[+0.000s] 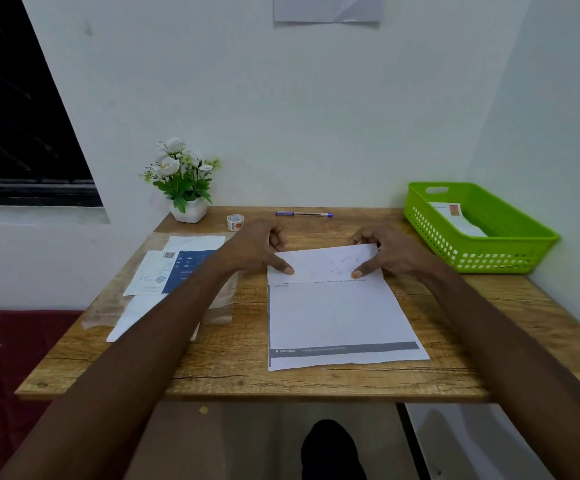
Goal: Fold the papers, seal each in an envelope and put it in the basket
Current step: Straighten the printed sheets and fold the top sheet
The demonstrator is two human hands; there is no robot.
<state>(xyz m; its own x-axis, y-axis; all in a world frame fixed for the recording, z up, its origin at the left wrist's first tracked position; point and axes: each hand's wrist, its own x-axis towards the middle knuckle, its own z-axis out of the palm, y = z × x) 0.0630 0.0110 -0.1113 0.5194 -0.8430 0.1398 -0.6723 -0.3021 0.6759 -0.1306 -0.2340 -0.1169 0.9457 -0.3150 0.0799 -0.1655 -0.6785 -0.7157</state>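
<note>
Your left hand (pixel 257 247) and right hand (pixel 390 252) pinch the paper (pixel 337 317)'s far flap; its long axis runs toward you, so pull the fold nearer.

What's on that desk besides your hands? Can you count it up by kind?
Sheet being folded: 1
Paper pile at left: 1, sheets uncountable
Green basket: 1
Envelope in basket: at least 1
Pen: 1
Tape roll: 1
Flower pot: 1
Total: 7

Basket (pixel 510 252) right of paper (pixel 340 320)
</note>
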